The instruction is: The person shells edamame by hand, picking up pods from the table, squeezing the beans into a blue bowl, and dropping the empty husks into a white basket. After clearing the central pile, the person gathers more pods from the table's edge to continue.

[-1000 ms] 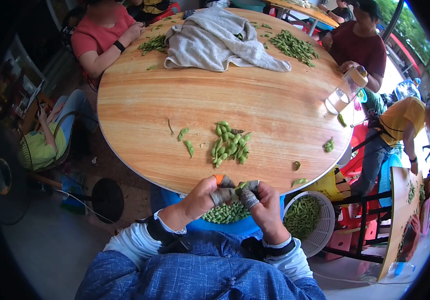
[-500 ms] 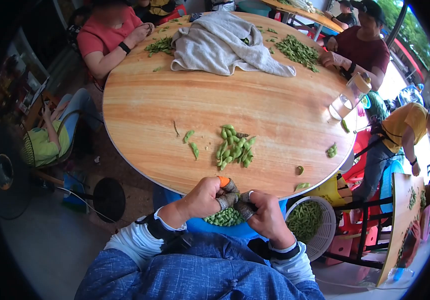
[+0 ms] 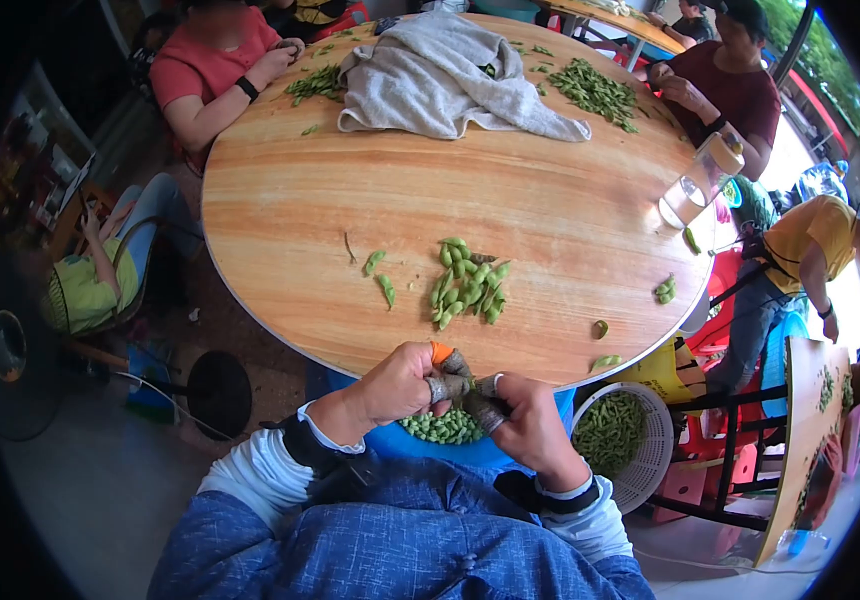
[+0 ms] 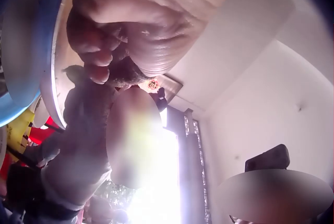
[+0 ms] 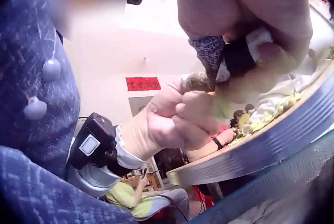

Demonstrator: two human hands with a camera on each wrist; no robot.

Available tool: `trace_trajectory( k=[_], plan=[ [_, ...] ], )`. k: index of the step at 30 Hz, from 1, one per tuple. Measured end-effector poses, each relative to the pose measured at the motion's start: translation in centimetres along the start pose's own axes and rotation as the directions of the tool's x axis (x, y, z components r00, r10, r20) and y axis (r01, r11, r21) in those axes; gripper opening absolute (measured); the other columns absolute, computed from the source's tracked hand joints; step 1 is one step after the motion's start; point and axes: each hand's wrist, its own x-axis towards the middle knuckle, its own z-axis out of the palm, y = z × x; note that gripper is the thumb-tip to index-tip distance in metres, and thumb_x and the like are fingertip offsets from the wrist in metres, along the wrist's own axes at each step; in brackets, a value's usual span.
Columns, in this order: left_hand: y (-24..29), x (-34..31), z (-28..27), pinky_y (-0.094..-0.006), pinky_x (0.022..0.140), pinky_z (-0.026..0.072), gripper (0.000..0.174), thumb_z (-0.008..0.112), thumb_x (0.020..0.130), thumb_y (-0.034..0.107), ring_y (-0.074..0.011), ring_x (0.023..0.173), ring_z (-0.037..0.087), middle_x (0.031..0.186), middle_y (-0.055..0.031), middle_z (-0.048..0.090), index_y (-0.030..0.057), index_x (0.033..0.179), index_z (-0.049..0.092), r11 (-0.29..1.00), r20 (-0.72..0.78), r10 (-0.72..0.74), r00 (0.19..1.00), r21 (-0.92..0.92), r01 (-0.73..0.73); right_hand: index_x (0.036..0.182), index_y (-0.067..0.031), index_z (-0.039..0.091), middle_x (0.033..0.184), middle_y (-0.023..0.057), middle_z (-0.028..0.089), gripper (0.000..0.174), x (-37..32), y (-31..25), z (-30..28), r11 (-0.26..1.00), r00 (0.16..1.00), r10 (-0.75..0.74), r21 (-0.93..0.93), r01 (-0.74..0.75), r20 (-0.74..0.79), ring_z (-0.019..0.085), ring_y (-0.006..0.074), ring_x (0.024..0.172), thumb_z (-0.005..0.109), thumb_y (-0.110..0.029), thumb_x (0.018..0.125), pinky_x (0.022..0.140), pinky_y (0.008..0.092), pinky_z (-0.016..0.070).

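Observation:
In the head view my left hand point(image 3: 395, 385) and right hand point(image 3: 532, 418) meet just off the near table edge, over a blue basin point(image 3: 485, 455) of shelled green beans point(image 3: 442, 428). Grey wraps cover several fingertips, with an orange band on one left finger. Both hands pinch a green soybean pod point(image 3: 471, 385), mostly hidden by the fingers. In the right wrist view the left hand point(image 5: 180, 117) has curled fingers close to the right thumb's wrapped tip. A small pile of soybean pods point(image 3: 467, 285) lies on the table ahead.
The round wooden table point(image 3: 350, 190) also bears stray pods, a grey towel point(image 3: 450, 75), a clear bottle point(image 3: 700, 182) and a far heap of pods point(image 3: 595, 95). A white basket point(image 3: 658, 450) of pods stands at right. Other people sit around the table.
The pod between my hands shows less than a second ago, the fingertips having closed in around it. The person in dark red at the far right has raised a hand off the table.

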Motion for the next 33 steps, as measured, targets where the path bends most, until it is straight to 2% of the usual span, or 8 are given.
trace_trajectory(
  k=[3, 6, 15, 20, 26, 27, 31, 33],
  plan=[
    [0.3, -0.1, 0.4, -0.0168, 0.038, 0.0279, 0.010, 0.047, 0.080, 0.006, -0.0026, 0.043, 0.040, 0.052, 0.0011, 0.048, 0.0057, 0.073, 0.054, 0.997, -0.077, -0.071, 0.994, -0.042, 0.068, 0.068, 0.0020, 0.053, 0.060, 0.0180, 0.050, 0.009, 0.3, -1.0, -0.2, 0.978, 0.996, -0.086, -0.190, 0.088, 0.020, 0.050, 0.0307, 0.055, 0.059, -0.002, 0.064, 0.051, 0.0334, 0.0397],
    [-0.2, 0.1, 0.1, -0.0168, 0.038, 0.0290, 0.011, 0.046, 0.078, 0.004, -0.0033, 0.043, 0.040, 0.053, 0.0007, 0.049, 0.0056, 0.072, 0.054, 0.996, -0.083, -0.052, 0.995, -0.081, 0.045, 0.067, 0.0017, 0.053, 0.061, 0.0190, 0.050, 0.009, 0.2, 0.2, 0.5, 0.999, 1.000, -0.006, -0.047, 0.004, -0.028, 0.050, 0.0324, 0.055, 0.059, -0.003, 0.063, 0.050, 0.0342, 0.0394],
    [-0.9, 0.3, 1.1, -0.0190, 0.048, 0.0298, 0.006, 0.050, 0.073, 0.005, -0.0052, 0.051, 0.041, 0.058, 0.0015, 0.049, 0.0054, 0.070, 0.055, 0.935, -0.176, 0.254, 0.951, -0.207, -0.288, 0.081, 0.0037, 0.058, 0.069, 0.0004, 0.056, 0.007, 0.2, 0.3, 0.1, 0.892, 0.987, 0.157, 0.425, -0.150, 0.020, 0.047, 0.0049, 0.064, 0.054, -0.001, 0.077, 0.056, 0.0209, 0.0401],
    [-1.0, 0.1, 1.0, -0.0191, 0.050, 0.0300, 0.015, 0.041, 0.073, -0.003, -0.0047, 0.054, 0.038, 0.060, 0.0021, 0.047, 0.0046, 0.068, 0.052, 0.933, -0.153, 0.242, 0.958, -0.233, -0.273, 0.082, 0.0035, 0.057, 0.071, -0.0014, 0.057, 0.008, 0.1, 0.2, 0.1, 0.867, 0.987, 0.157, 0.476, -0.149, 0.022, 0.048, 0.0052, 0.064, 0.055, -0.003, 0.079, 0.058, 0.0197, 0.0407],
    [-0.4, -0.5, 1.0, -0.0172, 0.052, 0.0331, 0.008, 0.048, 0.080, 0.007, -0.0039, 0.059, 0.042, 0.068, 0.0025, 0.049, 0.0039, 0.087, 0.051, 0.926, -0.240, 0.197, 0.951, -0.275, -0.261, 0.082, 0.0019, 0.058, 0.074, -0.0011, 0.058, 0.006, 0.0, 1.1, 0.0, 0.746, 0.964, 0.263, 0.640, -0.184, -0.029, 0.050, 0.0057, 0.066, 0.055, -0.002, 0.079, 0.061, 0.0199, 0.0409],
    [-0.8, -0.5, 0.1, -0.0170, 0.059, 0.0388, 0.018, 0.053, 0.082, 0.012, -0.0043, 0.065, 0.047, 0.074, 0.0021, 0.051, 0.0037, 0.097, 0.048, 0.939, -0.111, 0.194, 0.975, -0.267, -0.218, 0.082, 0.0016, 0.058, 0.074, -0.0010, 0.058, 0.006, -0.1, 1.0, -0.1, 0.724, 0.958, 0.284, 0.661, -0.196, -0.028, 0.050, 0.0058, 0.066, 0.055, -0.002, 0.079, 0.061, 0.0199, 0.0409],
    [-1.8, 0.1, 1.0, -0.0190, 0.063, 0.0414, 0.015, 0.055, 0.080, 0.006, -0.0048, 0.074, 0.050, 0.082, 0.0013, 0.054, 0.0015, 0.093, 0.050, 0.987, -0.041, 0.158, 0.987, 0.020, -0.157, 0.082, -0.0012, 0.058, 0.073, -0.0004, 0.058, 0.009, 0.0, 0.7, 0.3, 0.754, 0.973, 0.223, 0.642, -0.139, -0.052, 0.051, 0.0054, 0.065, 0.055, -0.009, 0.079, 0.059, 0.0185, 0.0391],
    [-1.6, -0.1, 1.2, -0.0188, 0.064, 0.0412, 0.013, 0.053, 0.080, 0.003, -0.0043, 0.074, 0.049, 0.081, 0.0016, 0.054, 0.0013, 0.093, 0.051, 0.987, -0.050, 0.158, 0.986, -0.007, -0.158, 0.082, -0.0007, 0.058, 0.074, -0.0003, 0.059, 0.009, -0.2, 0.6, 0.5, 0.751, 0.979, 0.193, 0.652, -0.108, -0.060, 0.051, 0.0055, 0.065, 0.055, -0.009, 0.080, 0.059, 0.0186, 0.0394]
  ],
)
